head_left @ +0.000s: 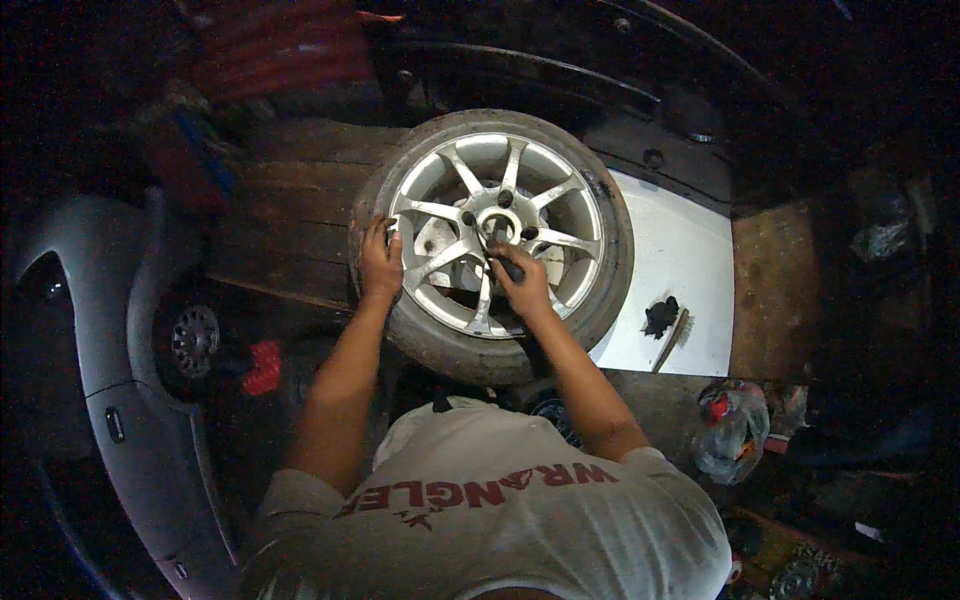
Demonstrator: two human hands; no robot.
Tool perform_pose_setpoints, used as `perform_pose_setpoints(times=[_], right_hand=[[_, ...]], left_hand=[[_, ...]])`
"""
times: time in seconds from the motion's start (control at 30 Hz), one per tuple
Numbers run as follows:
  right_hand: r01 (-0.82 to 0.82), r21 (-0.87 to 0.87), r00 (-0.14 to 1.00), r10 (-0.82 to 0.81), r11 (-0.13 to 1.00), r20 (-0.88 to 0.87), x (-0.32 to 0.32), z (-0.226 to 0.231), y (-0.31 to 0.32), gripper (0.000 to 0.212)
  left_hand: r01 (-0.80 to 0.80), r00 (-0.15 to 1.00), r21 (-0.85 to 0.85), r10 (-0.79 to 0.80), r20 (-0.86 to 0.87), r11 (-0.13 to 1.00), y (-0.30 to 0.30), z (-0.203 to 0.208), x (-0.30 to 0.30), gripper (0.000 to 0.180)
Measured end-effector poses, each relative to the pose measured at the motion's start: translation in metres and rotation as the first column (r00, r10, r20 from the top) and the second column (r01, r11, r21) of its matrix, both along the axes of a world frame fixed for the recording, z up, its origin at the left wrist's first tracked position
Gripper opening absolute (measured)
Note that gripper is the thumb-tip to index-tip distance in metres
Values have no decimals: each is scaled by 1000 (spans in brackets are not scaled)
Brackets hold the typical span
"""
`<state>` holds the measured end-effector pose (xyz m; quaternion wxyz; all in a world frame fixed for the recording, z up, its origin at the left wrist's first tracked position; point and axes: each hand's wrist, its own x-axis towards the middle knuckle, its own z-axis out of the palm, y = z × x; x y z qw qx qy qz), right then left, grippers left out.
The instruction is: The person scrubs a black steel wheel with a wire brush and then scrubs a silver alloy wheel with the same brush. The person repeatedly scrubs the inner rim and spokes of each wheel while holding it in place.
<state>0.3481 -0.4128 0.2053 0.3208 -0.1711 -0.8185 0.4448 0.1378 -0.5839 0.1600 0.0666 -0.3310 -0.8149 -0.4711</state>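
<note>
A light alloy wheel rim [441, 209] with several spokes lies face up, fitted in a black tyre [618, 225]. My left hand [380, 265] is at the left edge of the wheel, its fingers closed over the rim's lip beside the tyre. Near the hub, my right hand [521, 282] closes round a small dark tool [512, 269]. Its kind is hard to make out, and the fingers cover part of it. Dark bolt holes [506, 199] surround the round centre opening.
Wooden planks [300, 210] extend to the left of the wheel. On a white board [690, 245] at right lie a brush [672, 340] and a crumpled black piece [660, 316]. A filled plastic bag [732, 430] stands lower right. A silver car [105, 330] borders the left.
</note>
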Motion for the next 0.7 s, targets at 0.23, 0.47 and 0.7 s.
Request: perform_pose_setpoints(times=[0.23, 0.47, 0.7], right_hand=[[-31, -99, 996, 39, 995, 86, 11, -3, -8, 24], [96, -154, 987, -75, 983, 139, 12, 6, 3, 26], [82, -21, 992, -79, 996, 102, 25, 9, 0, 22]], left_hand=[[12, 1000, -15, -12, -18, 1000, -4, 5, -1, 41], [12, 1000, -30, -12, 3, 999, -2, 4, 0, 41], [10, 999, -3, -10, 36, 1000, -1, 3, 1, 41]])
